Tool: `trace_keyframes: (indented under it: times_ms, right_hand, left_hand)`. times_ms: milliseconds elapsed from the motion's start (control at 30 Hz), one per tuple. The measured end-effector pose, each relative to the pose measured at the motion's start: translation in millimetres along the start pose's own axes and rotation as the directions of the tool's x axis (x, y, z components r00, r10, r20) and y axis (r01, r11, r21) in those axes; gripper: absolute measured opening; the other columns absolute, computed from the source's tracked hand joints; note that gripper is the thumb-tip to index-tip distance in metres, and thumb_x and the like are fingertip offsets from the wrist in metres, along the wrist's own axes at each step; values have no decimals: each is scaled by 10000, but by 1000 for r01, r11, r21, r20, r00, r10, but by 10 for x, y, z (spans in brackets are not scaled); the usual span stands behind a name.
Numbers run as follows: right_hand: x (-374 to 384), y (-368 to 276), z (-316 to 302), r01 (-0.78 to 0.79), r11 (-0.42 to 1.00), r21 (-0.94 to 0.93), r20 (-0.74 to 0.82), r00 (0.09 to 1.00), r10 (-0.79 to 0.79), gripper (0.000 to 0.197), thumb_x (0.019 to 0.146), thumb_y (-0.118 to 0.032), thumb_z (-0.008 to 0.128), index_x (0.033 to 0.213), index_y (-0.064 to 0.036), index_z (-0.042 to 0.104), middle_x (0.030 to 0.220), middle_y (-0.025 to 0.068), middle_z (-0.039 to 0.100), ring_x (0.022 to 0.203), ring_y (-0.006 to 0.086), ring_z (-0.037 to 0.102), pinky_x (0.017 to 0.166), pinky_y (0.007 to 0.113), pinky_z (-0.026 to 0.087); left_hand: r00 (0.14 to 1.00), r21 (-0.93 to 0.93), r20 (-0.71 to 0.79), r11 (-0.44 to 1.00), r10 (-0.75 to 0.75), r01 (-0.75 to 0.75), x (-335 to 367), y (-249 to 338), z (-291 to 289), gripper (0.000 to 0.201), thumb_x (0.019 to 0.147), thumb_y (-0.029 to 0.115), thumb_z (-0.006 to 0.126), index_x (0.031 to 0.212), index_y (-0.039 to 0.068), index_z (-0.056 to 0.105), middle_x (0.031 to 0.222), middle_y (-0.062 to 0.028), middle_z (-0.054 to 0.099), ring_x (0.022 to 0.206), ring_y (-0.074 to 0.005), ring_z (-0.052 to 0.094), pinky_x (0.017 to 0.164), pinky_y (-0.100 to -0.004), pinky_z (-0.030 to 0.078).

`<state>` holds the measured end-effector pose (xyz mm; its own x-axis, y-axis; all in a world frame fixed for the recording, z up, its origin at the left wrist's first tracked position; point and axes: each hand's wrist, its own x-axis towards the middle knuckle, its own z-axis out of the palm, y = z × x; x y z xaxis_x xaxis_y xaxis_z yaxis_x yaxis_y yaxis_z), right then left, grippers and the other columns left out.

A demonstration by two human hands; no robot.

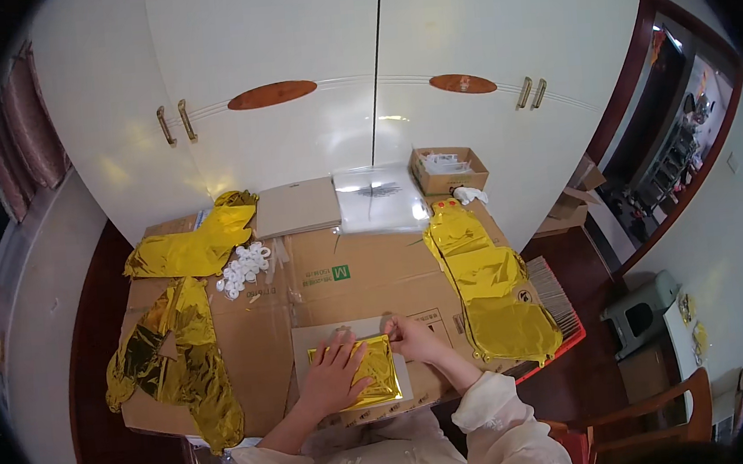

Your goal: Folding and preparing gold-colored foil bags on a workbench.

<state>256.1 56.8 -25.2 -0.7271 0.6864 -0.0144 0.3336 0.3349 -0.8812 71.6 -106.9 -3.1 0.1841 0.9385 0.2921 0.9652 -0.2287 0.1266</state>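
Note:
A folded gold foil balloon (379, 373) lies on a pale grey card (304, 340) near the front edge of the cardboard-covered table. My left hand (336, 376) rests flat over the left part of the foil, its fingers spread. At the foil's upper right corner, the fingers of my right hand (411, 340) are pinched together on its edge; the fingertips are partly hidden. Flat, unfilled gold foil balloons lie to both sides: a long one (498, 287) on the right, one (181, 356) at the near left and another (189, 246) at the far left.
Several white rolls (242, 272) sit in a pile left of centre. Along the back are stacked grey cards (298, 208), clear plastic bags (379, 201) and a small cardboard box (450, 172) of white packets. White cabinet doors (269, 39) stand behind, and a wooden chair (656, 415) at the lower right.

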Motion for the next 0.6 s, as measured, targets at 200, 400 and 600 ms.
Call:
trace_keyframes:
  times_ms: [200,400,600]
  right_hand:
    - [-64,-198,-6,-40,990,-132,-35,999,36,245,770,-111,729,947,-62,566,780,114,661,747,283,673,687,381,526]
    - [-97,-203,-9,-46,933,-358,-66,998,24,270,777,-158,731,969,-55,571,810,127,678,771,306,683,685,403,532]
    - [-238,-315,1,42,850,-525,-165,975,-150,206,752,-170,752,881,-95,610,836,70,637,830,272,649,707,407,521]
  left_hand:
    - [999,38,1,998,43,-43,-28,-3,19,588,908,471,576,1409,176,488,1462,-83,455,1397,-336,353,1109,-575,281]
    - [995,61,31,993,95,-97,-27,6,44,499,929,435,555,1397,264,520,1450,11,483,1377,-295,381,1108,-583,276]
    - [996,45,28,995,90,-91,-36,-1,60,498,937,437,551,1404,267,513,1449,11,486,1387,-288,369,1116,-574,266]
